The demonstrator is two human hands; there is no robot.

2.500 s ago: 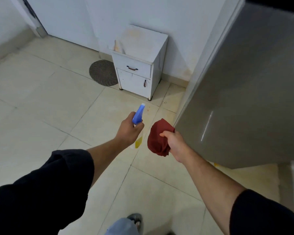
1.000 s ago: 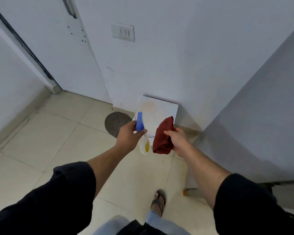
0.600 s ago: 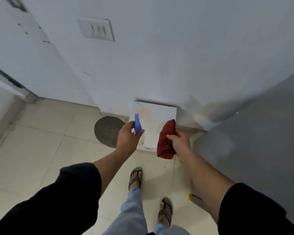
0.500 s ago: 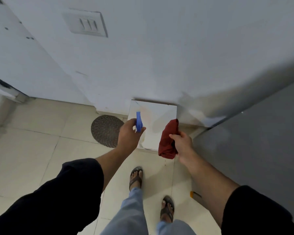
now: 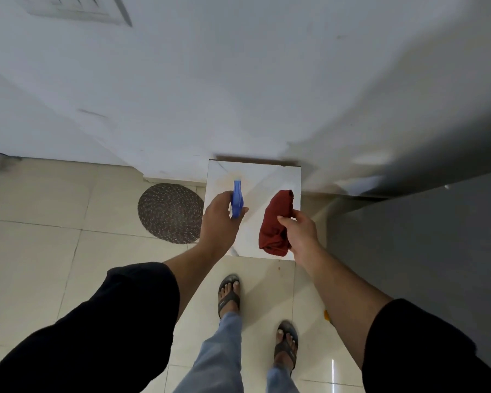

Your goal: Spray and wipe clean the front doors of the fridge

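My left hand grips a spray bottle; only its blue trigger head shows above my fingers, the body is hidden under the hand. My right hand holds a bunched dark red cloth that hangs down from my fingers. Both hands hover over a small white cabinet. The grey fridge fills the right side of the view, its surface just right of my right hand and apart from it.
The small white cabinet stands against the white wall, directly ahead of my sandalled feet. A round dark woven mat lies on the beige tiled floor to its left. A switch plate is high on the wall.
My view has swung from the fridge door towards the wall and I have stepped up to the white cabinet. Both hands keep the bottle and cloth, now held over the cabinet top.
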